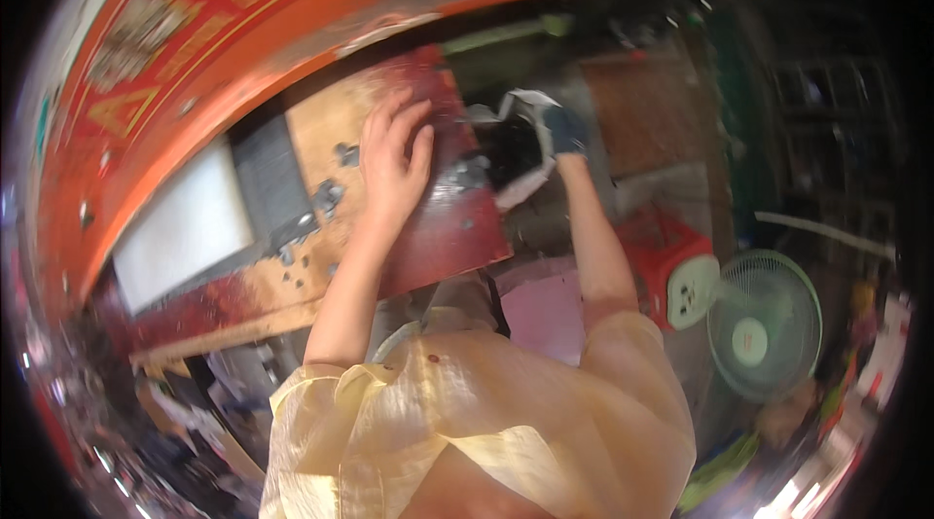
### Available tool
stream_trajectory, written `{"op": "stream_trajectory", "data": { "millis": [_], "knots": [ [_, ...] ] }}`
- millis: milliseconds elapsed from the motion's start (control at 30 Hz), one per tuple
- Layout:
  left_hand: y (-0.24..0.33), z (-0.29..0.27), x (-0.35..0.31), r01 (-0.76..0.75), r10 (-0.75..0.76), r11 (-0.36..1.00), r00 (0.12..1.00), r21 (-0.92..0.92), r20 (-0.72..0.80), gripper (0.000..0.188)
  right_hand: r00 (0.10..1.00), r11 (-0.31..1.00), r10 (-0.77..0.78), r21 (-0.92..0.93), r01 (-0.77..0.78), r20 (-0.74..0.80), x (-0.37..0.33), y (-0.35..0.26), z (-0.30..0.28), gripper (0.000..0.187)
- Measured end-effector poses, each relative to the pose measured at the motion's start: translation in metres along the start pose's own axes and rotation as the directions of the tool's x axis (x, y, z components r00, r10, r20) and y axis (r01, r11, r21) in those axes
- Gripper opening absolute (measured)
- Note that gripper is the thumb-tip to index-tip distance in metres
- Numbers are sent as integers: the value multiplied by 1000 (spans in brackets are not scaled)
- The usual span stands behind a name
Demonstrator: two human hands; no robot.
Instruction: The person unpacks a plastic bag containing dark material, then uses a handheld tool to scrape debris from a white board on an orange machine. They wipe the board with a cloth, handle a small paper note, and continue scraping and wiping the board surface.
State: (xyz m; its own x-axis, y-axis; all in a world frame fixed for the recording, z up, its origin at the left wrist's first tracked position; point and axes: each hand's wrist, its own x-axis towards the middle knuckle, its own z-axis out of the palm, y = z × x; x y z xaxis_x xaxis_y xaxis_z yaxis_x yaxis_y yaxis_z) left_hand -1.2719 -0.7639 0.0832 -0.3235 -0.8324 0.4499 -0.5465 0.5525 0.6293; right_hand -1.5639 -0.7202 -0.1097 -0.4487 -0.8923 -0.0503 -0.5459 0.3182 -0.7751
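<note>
My left hand (397,154) is bare and hovers over or rests on the worktable (409,266), a board of bare wood with dark red parts. Its fingers are spread, with nothing in them. Small dark grey pieces (328,194) lie scattered on the wood beside it. Past the table's right edge, my right hand (564,130), in a dark glove, is at the rim of a white-edged bag or container (525,190) with a dark inside. Motion blur smears the gloved fingers, so their grip does not show.
An orange machine body (389,8) crosses the far side. Under it lie a whitish slab (185,227) and a dark grey plate (268,169). To the right are a brown board (642,115), a red stool (662,242) and a fan (764,324). Something pink (545,310) lies below the table.
</note>
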Motion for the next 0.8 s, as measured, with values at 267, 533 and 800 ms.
{"op": "stream_trajectory", "data": {
  "millis": [267, 533, 800],
  "knots": [
    [-54, -139, -126, 271, -252, 919, 962, 286, -105, 17, 989, 892, 85, 452, -20, -124, -37, -83, -17, 17],
    [-107, -234, -156, 382, -354, 635, 916, 671, -187, 41, 651, 670, -741, 116, 733, 166, -77, -254, 27, 13],
    [-136, -253, -144, 22, -124, 738, 987, 675, 103, 73, 289, 361, -926, 349, 865, 243, -146, -333, 111, 10]
  ]
}}
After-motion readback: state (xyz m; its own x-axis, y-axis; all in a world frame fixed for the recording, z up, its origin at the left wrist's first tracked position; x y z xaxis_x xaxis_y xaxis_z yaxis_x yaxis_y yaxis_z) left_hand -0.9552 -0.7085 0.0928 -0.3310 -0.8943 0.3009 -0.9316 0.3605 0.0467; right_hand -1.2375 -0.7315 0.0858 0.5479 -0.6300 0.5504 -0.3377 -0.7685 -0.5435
